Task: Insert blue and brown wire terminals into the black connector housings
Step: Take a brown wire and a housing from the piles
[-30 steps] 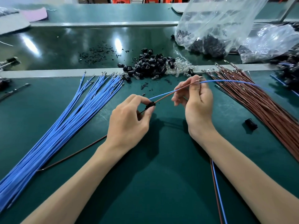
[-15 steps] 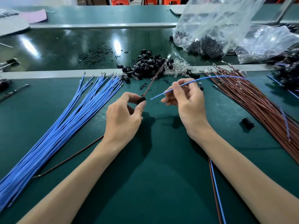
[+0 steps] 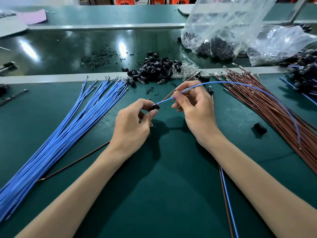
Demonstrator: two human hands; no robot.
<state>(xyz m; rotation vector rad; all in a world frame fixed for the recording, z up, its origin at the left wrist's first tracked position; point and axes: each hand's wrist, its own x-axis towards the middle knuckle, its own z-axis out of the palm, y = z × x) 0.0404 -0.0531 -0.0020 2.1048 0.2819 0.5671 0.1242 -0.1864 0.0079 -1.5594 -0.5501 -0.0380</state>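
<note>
My left hand (image 3: 133, 125) pinches a small black connector housing (image 3: 154, 107) between thumb and fingers above the green mat. A brown wire (image 3: 169, 95) leads out of that housing toward the back right. My right hand (image 3: 194, 103) grips a single blue wire (image 3: 223, 82) near its front end; the wire's tip touches the housing's opening. The rest of the blue wire arcs right over the brown wire bundle (image 3: 274, 114). A fanned bundle of blue wires (image 3: 68, 131) lies at the left. A pile of black housings (image 3: 154, 68) sits at the back centre.
A clear bag of black parts (image 3: 219, 36) stands at the back right, a second bag (image 3: 277, 43) beside it. One loose housing (image 3: 259, 127) lies right of my right hand. A brown-and-blue wire pair (image 3: 226, 203) runs under my right forearm. Black debris (image 3: 101, 57) is scattered behind the rail.
My right hand has brought the blue wire's tip down and left until it meets the housing in my left hand. The brown wire now points more to the right.
</note>
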